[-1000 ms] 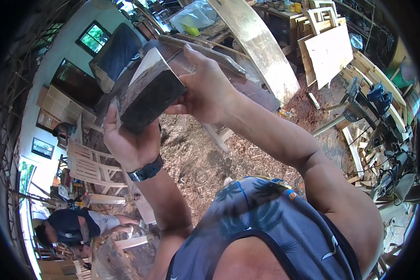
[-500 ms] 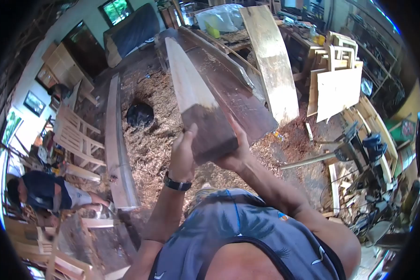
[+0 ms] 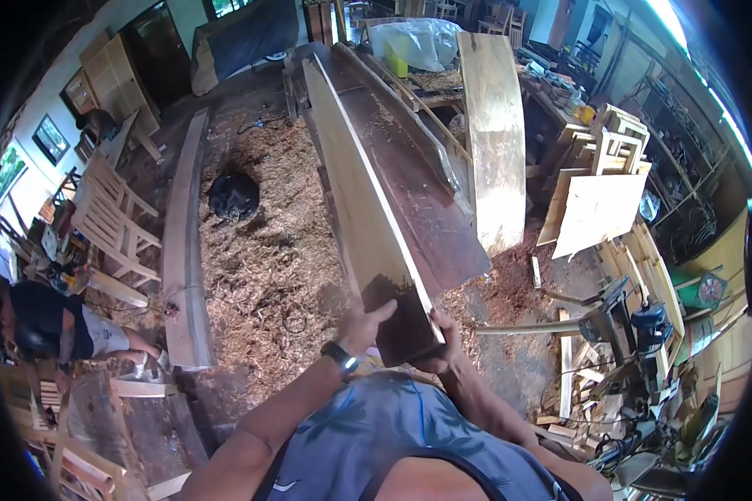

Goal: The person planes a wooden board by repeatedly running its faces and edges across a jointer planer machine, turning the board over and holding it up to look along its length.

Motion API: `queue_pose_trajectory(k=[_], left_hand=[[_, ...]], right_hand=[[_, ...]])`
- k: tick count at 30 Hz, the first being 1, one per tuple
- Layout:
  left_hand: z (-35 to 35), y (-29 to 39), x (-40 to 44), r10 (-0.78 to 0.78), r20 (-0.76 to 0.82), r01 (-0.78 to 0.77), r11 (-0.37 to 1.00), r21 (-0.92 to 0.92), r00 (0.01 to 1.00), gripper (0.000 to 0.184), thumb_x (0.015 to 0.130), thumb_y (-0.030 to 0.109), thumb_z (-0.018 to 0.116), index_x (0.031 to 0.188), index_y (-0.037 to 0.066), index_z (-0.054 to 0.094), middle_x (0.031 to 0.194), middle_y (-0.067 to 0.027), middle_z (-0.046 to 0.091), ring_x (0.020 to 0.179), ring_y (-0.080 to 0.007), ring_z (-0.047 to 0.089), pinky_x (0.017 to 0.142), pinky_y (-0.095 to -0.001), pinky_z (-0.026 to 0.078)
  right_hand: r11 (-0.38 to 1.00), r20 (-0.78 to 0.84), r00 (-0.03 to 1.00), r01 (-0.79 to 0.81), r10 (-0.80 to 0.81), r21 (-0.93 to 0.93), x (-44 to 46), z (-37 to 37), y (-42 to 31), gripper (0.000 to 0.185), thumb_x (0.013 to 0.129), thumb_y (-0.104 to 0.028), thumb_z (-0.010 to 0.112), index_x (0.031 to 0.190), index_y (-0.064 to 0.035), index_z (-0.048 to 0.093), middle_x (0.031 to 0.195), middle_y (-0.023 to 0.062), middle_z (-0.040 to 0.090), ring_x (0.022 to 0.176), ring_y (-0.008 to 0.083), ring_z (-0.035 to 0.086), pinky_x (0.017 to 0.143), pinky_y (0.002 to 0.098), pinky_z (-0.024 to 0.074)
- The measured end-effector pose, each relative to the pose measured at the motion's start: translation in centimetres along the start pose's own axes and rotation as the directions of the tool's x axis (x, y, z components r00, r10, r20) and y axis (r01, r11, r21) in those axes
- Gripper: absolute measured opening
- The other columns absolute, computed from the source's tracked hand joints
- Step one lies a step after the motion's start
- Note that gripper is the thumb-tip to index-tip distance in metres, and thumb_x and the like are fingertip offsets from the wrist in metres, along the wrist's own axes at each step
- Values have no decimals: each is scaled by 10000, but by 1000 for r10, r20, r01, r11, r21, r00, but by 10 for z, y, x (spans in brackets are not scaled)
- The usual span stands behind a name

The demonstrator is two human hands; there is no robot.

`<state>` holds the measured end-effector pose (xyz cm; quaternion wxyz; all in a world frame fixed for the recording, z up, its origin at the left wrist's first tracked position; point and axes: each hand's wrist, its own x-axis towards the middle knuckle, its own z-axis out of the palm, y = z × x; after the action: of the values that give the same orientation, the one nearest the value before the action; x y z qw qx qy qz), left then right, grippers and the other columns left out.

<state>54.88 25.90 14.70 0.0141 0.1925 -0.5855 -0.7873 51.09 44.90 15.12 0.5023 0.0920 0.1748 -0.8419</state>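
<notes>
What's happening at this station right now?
The wearer holds a long plank by its near, dark end, left hand on one side and right hand on the other. It stretches away beside a broad dark slab. A dark round object sits among the wood shavings. Off to the left, a co-worker bends forward.

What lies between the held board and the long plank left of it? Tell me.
Between the held board and the long plank, the head view shows wood shavings and a dark, rounded thing.
</notes>
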Motion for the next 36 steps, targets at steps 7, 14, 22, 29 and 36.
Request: queue_pose_trajectory(k=[7, 14, 22, 29, 36], left_hand=[[-19, 15, 78, -43, 6, 43, 999, -16, 999, 364, 971, 231, 718, 1224, -28, 682, 1152, -110, 739, 1029, -187, 704, 922, -338, 553], [-55, 63, 177, -260, 81, 266, 962, -68, 962, 380, 974, 231, 716, 1221, -55, 675, 1154, -113, 737, 1033, -191, 707, 913, -339, 558], [-80, 69, 310, -170, 46, 158, 968, 194, 984, 706, 930, 341, 735, 1458, -36, 458, 1414, -167, 582, 1263, -294, 585, 1057, -395, 482], [-75, 55, 404, -67, -172, 116, 950, 292, 983, 896, 805, 514, 826, 1367, -92, 478, 1322, -240, 611, 1226, -314, 622, 1053, -450, 493], [-80, -3, 503, -49, -468, 253, 888, 383, 882, 940, 717, 537, 884, 1310, -101, 528, 1227, -230, 666, 1079, -313, 699, 881, -383, 581]], right_hand=[[997, 53, 996, 71, -69, -35, 69, 19, -40, 746, 846, -452, 694, 1432, -27, 513, 1354, 181, 617, 1227, 342, 618, 1084, 533, 471], [987, -37, 999, -1, -5, -163, 169, 24, -102, 716, 842, -406, 695, 1408, -5, 517, 1327, 194, 622, 1148, 323, 655, 1022, 490, 513], [683, -83, 958, 132, -274, -719, 172, -46, -140, 841, 802, -112, 718, 1558, 21, 375, 1429, 138, 581, 1098, 233, 671, 916, 352, 550], [401, -178, 909, -12, -378, -916, 104, -94, -105, 1156, 676, -242, 903, 1615, -8, 270, 1572, 152, 422, 1361, 300, 489, 1093, 408, 447], [-240, -217, 883, -337, -417, -910, -17, -184, -54, 1436, 436, -467, 1007, 1593, -3, 294, 1489, 283, 399, 1366, 455, 435, 1157, 496, 380]])
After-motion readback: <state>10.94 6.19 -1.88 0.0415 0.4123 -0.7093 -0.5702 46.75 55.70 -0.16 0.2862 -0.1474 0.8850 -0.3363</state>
